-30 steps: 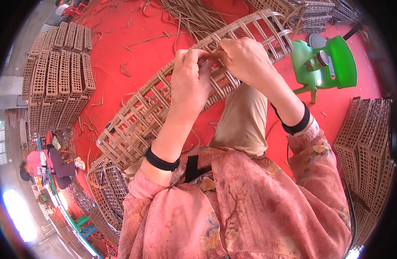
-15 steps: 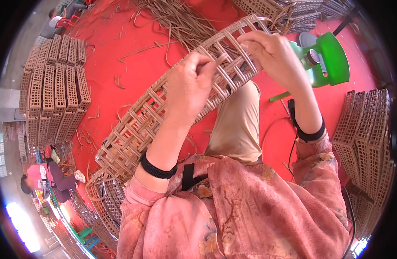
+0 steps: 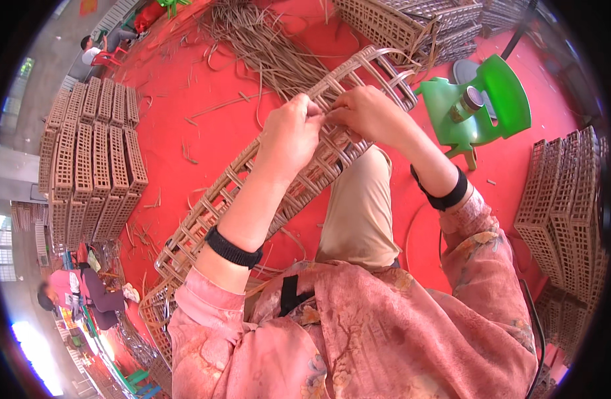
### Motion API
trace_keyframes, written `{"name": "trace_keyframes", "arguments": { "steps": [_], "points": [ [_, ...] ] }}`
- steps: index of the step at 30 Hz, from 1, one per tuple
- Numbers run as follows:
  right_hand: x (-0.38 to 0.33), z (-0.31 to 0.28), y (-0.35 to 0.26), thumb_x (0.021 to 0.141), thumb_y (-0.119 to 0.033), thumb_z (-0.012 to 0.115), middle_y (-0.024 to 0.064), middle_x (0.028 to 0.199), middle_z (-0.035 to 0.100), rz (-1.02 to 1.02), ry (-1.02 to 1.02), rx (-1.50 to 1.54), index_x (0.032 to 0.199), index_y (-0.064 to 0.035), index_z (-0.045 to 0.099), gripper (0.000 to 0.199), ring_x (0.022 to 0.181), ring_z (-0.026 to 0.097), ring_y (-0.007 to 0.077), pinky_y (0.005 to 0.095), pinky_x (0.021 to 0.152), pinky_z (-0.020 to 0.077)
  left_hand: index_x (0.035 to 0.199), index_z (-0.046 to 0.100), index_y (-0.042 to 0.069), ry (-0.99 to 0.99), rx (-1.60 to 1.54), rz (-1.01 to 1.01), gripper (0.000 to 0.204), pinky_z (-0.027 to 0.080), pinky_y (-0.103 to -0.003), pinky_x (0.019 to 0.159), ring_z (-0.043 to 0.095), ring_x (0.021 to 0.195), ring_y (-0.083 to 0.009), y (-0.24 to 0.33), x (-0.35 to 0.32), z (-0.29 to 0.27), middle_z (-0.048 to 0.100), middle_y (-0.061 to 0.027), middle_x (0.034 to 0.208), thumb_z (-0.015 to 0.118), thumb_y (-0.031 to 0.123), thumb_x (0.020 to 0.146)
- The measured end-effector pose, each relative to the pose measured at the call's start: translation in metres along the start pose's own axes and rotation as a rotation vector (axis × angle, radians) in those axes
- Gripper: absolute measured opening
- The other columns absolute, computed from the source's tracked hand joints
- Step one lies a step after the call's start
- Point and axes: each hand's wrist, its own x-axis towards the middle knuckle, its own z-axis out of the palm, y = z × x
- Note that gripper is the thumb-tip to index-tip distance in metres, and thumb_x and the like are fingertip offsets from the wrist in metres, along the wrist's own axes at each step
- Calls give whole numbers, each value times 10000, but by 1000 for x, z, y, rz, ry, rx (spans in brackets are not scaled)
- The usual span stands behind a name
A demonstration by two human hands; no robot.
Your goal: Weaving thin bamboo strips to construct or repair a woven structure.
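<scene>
Both sets of fingertips pinch shut on one thin strip at the upper edge of the woven panel (image 3: pixel 252 193); left hand (image 3: pixel 289 136) and right hand (image 3: pixel 372 116) nearly touch there. It lies across the lap, running up and right. It looks light, stiff yet springy, an open lattice of flat tan cane best gripped by its rim. Loose strips (image 3: pixel 265 40) litter the red floor (image 3: pixel 179 120); green stool (image 3: pixel 485 113) sits nearby
</scene>
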Motion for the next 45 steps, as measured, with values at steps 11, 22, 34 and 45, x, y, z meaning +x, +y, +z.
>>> {"name": "trace_keyframes", "arguments": {
  "steps": [11, 22, 34, 45],
  "points": [
    [-28, -9, 1, 867, -157, 717, 111, 713, 686, -107, 640, 132, 884, -98, 759, 74, 612, 667, 258, 357, 578, 509, 1138, 640, -1, 134, 198, 365, 250, 550, -386, 748, 709, 837, -328, 32, 8, 1, 647, -187, 1069, 652, 146, 938],
    [-27, -31, 31, 965, -333, 621, 171, 689, 664, 111, 502, 115, 979, -43, 752, 319, 626, 676, 288, 418, 607, 515, 1051, 643, -26, -89, -353, -66, 200, 518, -249, 561, 618, 628, -72, 44, 32, 11, 684, -52, 777, 687, 135, 942],
    [9, -34, 48, 942, -144, 527, 55, 654, 693, -193, -44, -343, 1004, -99, 746, 232, 531, 667, 172, 324, 507, 544, 963, 681, 21, -109, -35, -97, 195, 554, -417, 798, 719, 865, -326, 17, 56, 17, 730, -189, 893, 704, 154, 822],
    [10, -25, 52, 940, -284, 633, 46, 563, 626, 223, 45, 445, 862, -8, 703, 295, 389, 493, 97, 273, 363, 366, 970, 691, 9, -32, 266, 56, 215, 543, -393, 761, 696, 814, -275, 40, 51, 8, 724, -173, 878, 661, 146, 806]
  ]
}}
